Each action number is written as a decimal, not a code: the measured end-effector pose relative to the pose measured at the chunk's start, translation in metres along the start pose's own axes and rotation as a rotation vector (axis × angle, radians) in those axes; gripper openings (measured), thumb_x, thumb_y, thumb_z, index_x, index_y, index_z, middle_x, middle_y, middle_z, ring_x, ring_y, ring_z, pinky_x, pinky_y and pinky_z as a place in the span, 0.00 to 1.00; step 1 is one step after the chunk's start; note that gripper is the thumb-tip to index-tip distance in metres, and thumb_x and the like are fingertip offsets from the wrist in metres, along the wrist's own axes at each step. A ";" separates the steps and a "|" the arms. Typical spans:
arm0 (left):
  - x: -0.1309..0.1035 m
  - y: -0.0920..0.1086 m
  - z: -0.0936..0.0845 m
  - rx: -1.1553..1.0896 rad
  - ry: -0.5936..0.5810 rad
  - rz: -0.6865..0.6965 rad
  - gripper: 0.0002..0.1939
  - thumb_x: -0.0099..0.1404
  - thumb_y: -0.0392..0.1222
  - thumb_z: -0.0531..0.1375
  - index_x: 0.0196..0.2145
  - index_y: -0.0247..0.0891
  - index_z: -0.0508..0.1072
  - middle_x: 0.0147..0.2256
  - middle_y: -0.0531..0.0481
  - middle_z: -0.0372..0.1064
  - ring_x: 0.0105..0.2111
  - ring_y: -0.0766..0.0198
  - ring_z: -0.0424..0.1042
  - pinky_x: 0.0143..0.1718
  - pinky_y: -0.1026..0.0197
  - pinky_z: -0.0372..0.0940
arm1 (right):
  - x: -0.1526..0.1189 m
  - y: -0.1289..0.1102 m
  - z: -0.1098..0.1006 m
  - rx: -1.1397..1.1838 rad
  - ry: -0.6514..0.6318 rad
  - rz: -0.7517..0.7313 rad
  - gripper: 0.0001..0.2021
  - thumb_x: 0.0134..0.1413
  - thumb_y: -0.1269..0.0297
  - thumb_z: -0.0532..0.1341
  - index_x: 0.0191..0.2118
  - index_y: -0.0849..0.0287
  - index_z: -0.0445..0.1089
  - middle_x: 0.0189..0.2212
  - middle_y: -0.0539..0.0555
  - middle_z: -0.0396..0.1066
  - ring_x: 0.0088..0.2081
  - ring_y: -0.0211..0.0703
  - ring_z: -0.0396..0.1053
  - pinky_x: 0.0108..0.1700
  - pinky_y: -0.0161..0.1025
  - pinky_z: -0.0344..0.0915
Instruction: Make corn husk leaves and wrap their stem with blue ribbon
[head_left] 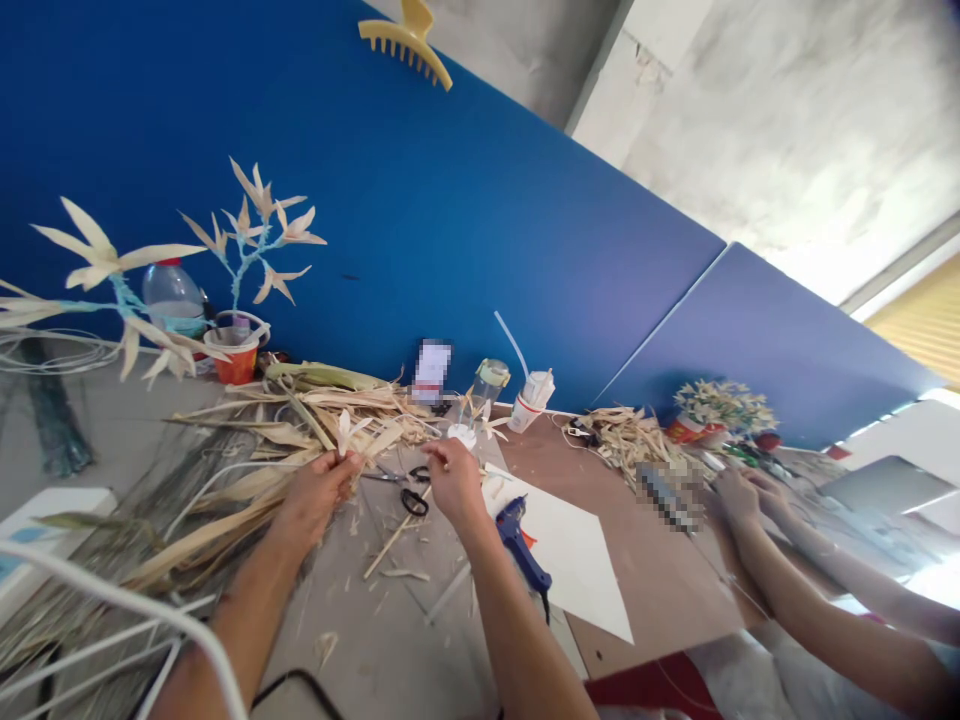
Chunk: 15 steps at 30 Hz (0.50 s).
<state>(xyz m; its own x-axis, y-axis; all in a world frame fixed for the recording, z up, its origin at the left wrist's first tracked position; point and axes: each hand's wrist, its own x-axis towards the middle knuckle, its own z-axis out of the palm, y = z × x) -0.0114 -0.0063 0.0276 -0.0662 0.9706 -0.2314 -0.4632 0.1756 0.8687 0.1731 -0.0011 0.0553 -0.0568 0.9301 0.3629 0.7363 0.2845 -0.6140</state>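
My left hand (321, 488) pinches a small cream-coloured husk flower (346, 432) upright between thumb and fingers, beside a heap of dried corn husks (247, 500). To its right, my right hand (457, 488) has its fingers drawn together in a pinch; whatever may be in them is too small to make out. Between the hands lie scissors (414, 502) with black handles. A blue glue gun (521, 545) rests on a white sheet (589, 570) just right of my right forearm. Behind my right hand, a white round item (462, 436) is partly hidden.
Husk flowers on blue stems stand in a red pot (236, 362) at left. A clear bottle (489, 382) and white cup (527, 402) are against the blue partition (450, 220). White wire loops (202, 640) cross the near left. A co-worker's hands (742, 495) are at right.
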 end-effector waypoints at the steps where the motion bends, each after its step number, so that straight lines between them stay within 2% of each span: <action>1: 0.001 -0.001 0.000 0.015 0.001 0.015 0.14 0.44 0.41 0.69 0.24 0.34 0.67 0.16 0.60 0.56 0.13 0.76 0.50 0.15 0.69 0.43 | 0.005 -0.004 0.003 -0.057 -0.044 -0.040 0.14 0.51 0.76 0.53 0.37 0.59 0.74 0.36 0.56 0.72 0.40 0.43 0.67 0.46 0.38 0.61; 4: 0.004 -0.005 -0.002 0.019 -0.016 0.034 0.14 0.43 0.40 0.68 0.26 0.34 0.68 0.16 0.60 0.57 0.13 0.76 0.50 0.15 0.69 0.44 | 0.022 -0.014 0.024 -0.297 -0.132 -0.143 0.13 0.51 0.73 0.56 0.41 0.60 0.74 0.38 0.59 0.71 0.44 0.48 0.64 0.48 0.42 0.58; 7: 0.005 -0.007 -0.003 0.019 -0.042 0.050 0.15 0.42 0.40 0.69 0.26 0.34 0.69 0.17 0.60 0.58 0.14 0.76 0.51 0.16 0.69 0.44 | 0.035 -0.016 0.055 -0.424 -0.160 -0.196 0.13 0.49 0.74 0.58 0.42 0.65 0.73 0.40 0.65 0.68 0.44 0.54 0.62 0.44 0.46 0.58; 10: 0.004 -0.007 -0.003 0.009 -0.066 0.054 0.16 0.41 0.42 0.69 0.26 0.34 0.68 0.15 0.61 0.55 0.14 0.75 0.51 0.17 0.69 0.44 | 0.046 -0.011 0.075 -0.469 -0.170 -0.299 0.10 0.50 0.72 0.58 0.38 0.65 0.73 0.42 0.64 0.67 0.46 0.55 0.60 0.44 0.46 0.56; 13: 0.003 -0.005 -0.003 -0.045 -0.047 0.079 0.17 0.42 0.45 0.70 0.25 0.35 0.67 0.15 0.62 0.52 0.14 0.76 0.48 0.17 0.69 0.43 | 0.055 -0.002 0.074 -0.375 -0.116 -0.289 0.07 0.52 0.70 0.57 0.33 0.62 0.73 0.41 0.62 0.67 0.46 0.51 0.59 0.47 0.46 0.55; 15: 0.003 -0.004 -0.003 -0.101 -0.034 0.081 0.18 0.44 0.47 0.70 0.24 0.36 0.65 0.14 0.63 0.51 0.14 0.77 0.47 0.17 0.69 0.44 | 0.059 0.003 0.065 -0.125 0.004 -0.135 0.07 0.52 0.70 0.56 0.32 0.62 0.72 0.39 0.59 0.68 0.45 0.48 0.61 0.47 0.43 0.56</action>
<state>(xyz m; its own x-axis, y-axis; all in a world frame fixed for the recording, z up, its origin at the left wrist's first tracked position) -0.0124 -0.0044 0.0226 -0.0779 0.9862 -0.1464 -0.5442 0.0809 0.8350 0.1277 0.0699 0.0292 -0.1583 0.8846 0.4387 0.8001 0.3753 -0.4681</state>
